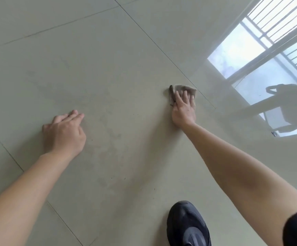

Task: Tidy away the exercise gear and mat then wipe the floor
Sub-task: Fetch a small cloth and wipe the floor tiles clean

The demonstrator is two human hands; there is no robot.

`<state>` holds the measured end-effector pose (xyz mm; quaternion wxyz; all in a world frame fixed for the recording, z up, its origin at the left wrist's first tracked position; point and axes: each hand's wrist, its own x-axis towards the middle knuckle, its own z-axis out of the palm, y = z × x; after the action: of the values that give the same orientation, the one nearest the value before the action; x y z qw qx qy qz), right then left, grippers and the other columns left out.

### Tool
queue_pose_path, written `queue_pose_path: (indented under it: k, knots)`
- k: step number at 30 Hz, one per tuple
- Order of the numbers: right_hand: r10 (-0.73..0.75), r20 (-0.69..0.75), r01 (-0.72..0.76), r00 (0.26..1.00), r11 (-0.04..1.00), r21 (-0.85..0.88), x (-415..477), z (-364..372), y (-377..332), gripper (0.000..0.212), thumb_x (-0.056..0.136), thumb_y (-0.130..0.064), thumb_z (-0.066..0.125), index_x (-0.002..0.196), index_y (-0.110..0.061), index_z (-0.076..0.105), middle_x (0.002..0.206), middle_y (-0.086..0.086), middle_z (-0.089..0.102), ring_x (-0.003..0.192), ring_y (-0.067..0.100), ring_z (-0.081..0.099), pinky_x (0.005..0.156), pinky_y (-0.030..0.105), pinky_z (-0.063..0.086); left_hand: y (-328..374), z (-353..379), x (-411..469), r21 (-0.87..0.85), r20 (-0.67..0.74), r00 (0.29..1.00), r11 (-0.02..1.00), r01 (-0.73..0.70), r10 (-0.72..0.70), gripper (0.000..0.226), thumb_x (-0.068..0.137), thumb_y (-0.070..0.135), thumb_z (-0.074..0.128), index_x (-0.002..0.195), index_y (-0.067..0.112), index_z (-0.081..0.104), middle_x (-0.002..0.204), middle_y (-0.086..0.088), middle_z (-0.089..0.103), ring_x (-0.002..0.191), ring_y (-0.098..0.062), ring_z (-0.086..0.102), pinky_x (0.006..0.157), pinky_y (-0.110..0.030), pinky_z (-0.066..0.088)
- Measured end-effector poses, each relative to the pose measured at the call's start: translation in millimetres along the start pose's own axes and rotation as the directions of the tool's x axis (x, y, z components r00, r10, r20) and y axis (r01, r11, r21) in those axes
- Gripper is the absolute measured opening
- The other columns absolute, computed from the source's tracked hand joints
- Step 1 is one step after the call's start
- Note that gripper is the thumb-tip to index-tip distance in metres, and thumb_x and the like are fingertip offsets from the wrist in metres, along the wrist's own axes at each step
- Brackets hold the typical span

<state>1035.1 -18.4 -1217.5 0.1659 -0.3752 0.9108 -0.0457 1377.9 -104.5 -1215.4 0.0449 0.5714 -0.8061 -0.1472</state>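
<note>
Our right hand (pixel 183 110) presses a grey cloth (pixel 185 90) flat on the tiled floor (pixel 117 71), fingers straight and slightly apart. Our left hand (pixel 64 134) rests loosely curled, holding nothing. No mat or gear is visible, so we judge that only the wiping remains.

A person's right hand (pixel 182 109) presses a grey cloth (pixel 183 92) flat against the pale tiled floor (pixel 119 71). The left hand (pixel 64 132) rests well apart, fingers loosely bent. A dark shoe (pixel 188 226) stands below the right forearm.
</note>
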Motion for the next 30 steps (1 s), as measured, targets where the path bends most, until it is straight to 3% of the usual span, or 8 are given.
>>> queue_pose_path:
  k: [4, 8, 12, 14, 17, 22, 27, 30]
  knots:
    - [-0.532, 0.155, 0.543, 0.833, 0.839, -0.038, -34.9, 30.4, -102.3, 0.053, 0.104, -0.027, 0.036, 0.156, -0.036, 0.025, 0.168, 0.003, 0.008, 0.154, 0.030, -0.004, 0.124, 0.041, 0.004, -4.5, -1.3, 9.9, -0.040, -0.154, 0.987, 0.998, -0.045, 0.038, 0.050, 0.077, 0.019, 0.037, 0.111, 0.008, 0.072, 0.114, -0.015, 0.071, 0.094, -0.041, 0.062, 0.078, -0.047, 0.047]
    - [-0.793, 0.257, 0.823, 0.552, 0.567, -0.019, -17.8, 37.4, -114.2, 0.050, 0.103, -0.025, 0.038, 0.152, -0.037, 0.036, 0.166, 0.004, 0.020, 0.154, 0.026, 0.008, 0.123, 0.037, 0.010, -15.8, 7.0, 24.0, -0.028, -0.187, 0.982, 1.000, 0.007, -0.012, 0.055, 0.079, 0.021, 0.038, 0.124, 0.005, 0.063, 0.138, -0.019, 0.056, 0.118, -0.042, 0.053, 0.096, -0.052, 0.040]
    - [-0.333, 0.018, 0.334, 0.943, 0.942, -0.048, 62.9, 0.9, -31.6, 0.063, 0.095, -0.019, 0.035, 0.153, -0.045, 0.028, 0.165, 0.002, 0.020, 0.153, 0.025, 0.012, 0.123, 0.040, 0.018, -24.7, 8.8, 32.5, -0.019, -0.091, 0.992, 0.996, 0.087, -0.088, 0.062, 0.082, 0.025, 0.031, 0.135, 0.004, 0.055, 0.150, -0.014, 0.045, 0.139, -0.034, 0.038, 0.108, -0.057, 0.029]
    - [0.004, 0.016, -0.003, 1.000, 1.000, -0.026, 86.4, -22.1, 12.2, 0.058, 0.100, -0.024, 0.034, 0.155, -0.039, 0.025, 0.167, 0.001, 0.011, 0.154, 0.026, 0.004, 0.124, 0.043, 0.010, -25.7, 7.8, 34.3, -0.010, -0.083, 0.994, 0.997, 0.076, -0.077, 0.062, 0.080, 0.024, 0.032, 0.134, 0.005, 0.057, 0.148, -0.013, 0.047, 0.138, -0.032, 0.040, 0.106, -0.055, 0.030]
    - [0.184, 0.033, -0.184, 0.982, 0.983, -0.003, 89.6, -24.8, 0.4, 0.057, 0.103, -0.026, 0.031, 0.158, -0.032, 0.019, 0.168, 0.004, 0.001, 0.154, 0.030, -0.005, 0.125, 0.039, 0.001, -27.7, 8.0, 34.1, 0.019, -0.097, 0.994, 0.998, 0.061, -0.059, 0.060, 0.079, 0.023, 0.034, 0.130, 0.006, 0.060, 0.145, -0.013, 0.051, 0.135, -0.033, 0.045, 0.102, -0.054, 0.033]
    - [-0.342, 0.052, 0.345, 0.938, 0.936, -0.065, 61.1, 25.3, -135.8, 0.061, 0.098, -0.028, 0.039, 0.156, -0.041, 0.022, 0.166, 0.003, 0.013, 0.153, 0.033, 0.003, 0.123, 0.042, 0.015, -30.7, 6.3, 36.7, 0.024, -0.167, 0.985, 0.999, 0.046, -0.042, 0.053, 0.078, 0.021, 0.039, 0.121, 0.007, 0.067, 0.135, -0.014, 0.060, 0.124, -0.034, 0.055, 0.095, -0.051, 0.037]
    - [-0.811, 0.269, 0.854, 0.520, 0.506, -0.123, 12.8, 55.2, -209.7, 0.050, 0.105, -0.036, 0.036, 0.155, -0.036, 0.028, 0.166, 0.006, 0.017, 0.153, 0.029, 0.006, 0.124, 0.039, 0.009, -34.5, 0.8, 54.4, 0.021, -0.258, 0.965, 0.999, 0.044, -0.037, 0.046, 0.082, 0.019, 0.042, 0.118, 0.006, 0.065, 0.125, -0.020, 0.061, 0.108, -0.042, 0.055, 0.092, -0.052, 0.039]
    - [-0.782, 0.165, 0.798, 0.602, 0.595, -0.094, 55.5, 36.3, -177.7, 0.050, 0.104, -0.032, 0.041, 0.152, -0.042, 0.033, 0.165, 0.003, 0.022, 0.153, 0.024, 0.014, 0.123, 0.036, 0.017, -35.7, -3.7, 71.0, 0.046, -0.160, 0.985, 0.996, 0.076, -0.067, 0.049, 0.092, 0.022, 0.041, 0.136, 0.004, 0.051, 0.152, -0.023, 0.037, 0.139, -0.039, 0.033, 0.109, -0.058, 0.025]
